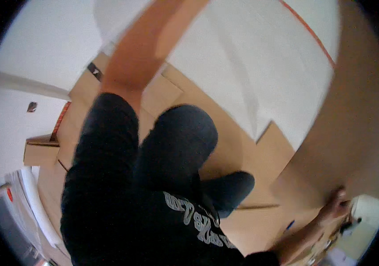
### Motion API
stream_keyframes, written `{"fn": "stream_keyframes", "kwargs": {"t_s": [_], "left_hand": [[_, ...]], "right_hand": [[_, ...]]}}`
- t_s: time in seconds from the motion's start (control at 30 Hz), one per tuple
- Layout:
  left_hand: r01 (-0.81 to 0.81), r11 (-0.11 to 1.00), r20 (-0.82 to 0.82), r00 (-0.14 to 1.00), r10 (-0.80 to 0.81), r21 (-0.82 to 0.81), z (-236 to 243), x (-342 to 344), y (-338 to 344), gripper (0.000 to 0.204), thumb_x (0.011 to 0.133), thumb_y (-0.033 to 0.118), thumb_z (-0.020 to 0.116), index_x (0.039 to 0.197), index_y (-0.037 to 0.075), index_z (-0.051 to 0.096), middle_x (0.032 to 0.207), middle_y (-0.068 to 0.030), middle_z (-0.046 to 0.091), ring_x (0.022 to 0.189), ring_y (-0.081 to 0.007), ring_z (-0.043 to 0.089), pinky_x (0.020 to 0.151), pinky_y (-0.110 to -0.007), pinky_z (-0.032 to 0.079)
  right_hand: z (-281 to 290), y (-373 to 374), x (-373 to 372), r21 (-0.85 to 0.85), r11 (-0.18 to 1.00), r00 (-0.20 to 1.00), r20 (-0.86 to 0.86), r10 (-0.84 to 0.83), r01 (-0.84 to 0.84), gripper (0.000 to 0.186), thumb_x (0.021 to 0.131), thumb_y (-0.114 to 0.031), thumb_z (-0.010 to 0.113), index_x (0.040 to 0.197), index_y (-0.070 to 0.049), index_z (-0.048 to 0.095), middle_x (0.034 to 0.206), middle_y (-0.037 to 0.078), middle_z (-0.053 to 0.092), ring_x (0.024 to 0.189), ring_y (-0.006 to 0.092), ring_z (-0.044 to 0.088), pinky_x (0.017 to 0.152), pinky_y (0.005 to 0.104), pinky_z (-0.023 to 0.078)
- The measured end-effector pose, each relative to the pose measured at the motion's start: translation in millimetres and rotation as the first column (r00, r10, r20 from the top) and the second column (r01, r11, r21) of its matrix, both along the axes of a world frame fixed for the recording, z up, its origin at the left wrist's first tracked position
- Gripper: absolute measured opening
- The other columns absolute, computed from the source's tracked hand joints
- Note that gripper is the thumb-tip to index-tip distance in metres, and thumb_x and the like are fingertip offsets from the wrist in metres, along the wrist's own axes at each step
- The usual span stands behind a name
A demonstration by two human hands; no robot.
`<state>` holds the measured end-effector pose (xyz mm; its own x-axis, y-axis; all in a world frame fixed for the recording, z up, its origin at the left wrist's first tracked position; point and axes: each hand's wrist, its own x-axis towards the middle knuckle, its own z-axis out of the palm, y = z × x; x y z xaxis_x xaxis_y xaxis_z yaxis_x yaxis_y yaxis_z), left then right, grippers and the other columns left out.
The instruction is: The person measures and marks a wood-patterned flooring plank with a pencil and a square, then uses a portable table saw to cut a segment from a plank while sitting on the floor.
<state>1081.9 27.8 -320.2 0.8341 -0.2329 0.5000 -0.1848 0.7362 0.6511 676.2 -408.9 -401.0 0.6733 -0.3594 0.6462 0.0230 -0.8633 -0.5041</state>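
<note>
A large brown cardboard sheet (353, 106), blurred, stands up along the right side. At its lower edge is my right hand (335, 207), its fingers curled closed on the sheet. My left arm reaches up and forward past the top of the picture, so my left hand is out of sight. My bent knees rest over cardboard (225, 133) spread on the floor.
White wall (225, 57) rises ahead, with an orange strip (311, 33). To the left are a small cardboard box (41, 153) and a long white roll (38, 208). A blue pen-like item (290, 225) and blurred clutter lie near my right forearm.
</note>
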Motion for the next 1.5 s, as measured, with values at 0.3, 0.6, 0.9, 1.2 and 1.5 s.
{"fn": "stream_keyframes", "kwargs": {"t_s": [0.3, 0.6, 0.9, 1.2, 1.5], "left_hand": [[-0.374, 0.871, -0.500, 0.715, 0.489, 0.318, -281, 52, 126, 0.051, 0.100, 0.033, 0.059, 0.144, 0.011, 0.046, 0.129, -0.0060, 0.060, 0.103, -0.0209, 0.063, 0.089, -0.041, 0.052], [-0.340, 0.373, -0.085, 0.630, 0.772, 0.863, -420, 69, 163, 0.043, 0.100, 0.033, 0.061, 0.134, 0.007, 0.058, 0.098, -0.0052, 0.069, 0.086, -0.0135, 0.061, 0.076, -0.036, 0.053], [-0.048, 0.999, -0.982, 0.187, 0.008, -0.001, -465, -93, 61, 0.048, 0.099, 0.040, 0.061, 0.136, 0.011, 0.054, 0.133, -0.0083, 0.061, 0.125, -0.0259, 0.056, 0.107, -0.046, 0.046], [-0.193, 0.946, -0.954, 0.092, 0.284, 0.262, -499, 2, 129, 0.047, 0.100, 0.039, 0.059, 0.132, 0.004, 0.053, 0.130, -0.0088, 0.062, 0.118, -0.0240, 0.060, 0.097, -0.043, 0.052], [-0.277, 0.898, -0.927, 0.059, 0.371, 0.342, -593, 31, 160, 0.055, 0.102, 0.040, 0.055, 0.141, 0.002, 0.044, 0.137, -0.0122, 0.055, 0.124, -0.0293, 0.056, 0.101, -0.049, 0.050]], "right_hand": [[-110, 76, 35, 0.289, 0.955, 0.692, -0.704, 0.161, 0.072, 0.024, 0.086, -0.020, 0.071, 0.081, 0.002, 0.066, 0.066, 0.003, 0.057, 0.063, 0.0107, 0.049, 0.056, 0.0299, 0.039], [-190, 56, 74, 0.327, 0.936, 0.470, -0.851, 0.233, 0.129, 0.027, 0.088, -0.019, 0.067, 0.072, 0.001, 0.057, 0.062, -0.001, 0.044, 0.060, 0.0086, 0.040, 0.053, 0.0294, 0.032], [-302, 114, 267, 0.371, 0.914, 0.217, -0.890, 0.400, -0.164, 0.046, 0.096, -0.040, 0.060, 0.077, 0.002, 0.056, 0.067, 0.007, 0.051, 0.063, 0.0169, 0.046, 0.058, 0.0374, 0.039], [-409, 68, 302, 0.324, 0.928, 0.123, -0.929, 0.349, -0.182, 0.044, 0.096, -0.042, 0.061, 0.083, 0.000, 0.065, 0.071, 0.011, 0.063, 0.066, 0.0191, 0.056, 0.061, 0.0365, 0.045], [-444, 58, 312, 0.227, 0.972, 0.496, -0.839, 0.223, -0.053, 0.039, 0.095, -0.034, 0.064, 0.080, 0.001, 0.060, 0.067, 0.014, 0.061, 0.061, 0.0249, 0.053, 0.061, 0.0395, 0.046]]}}
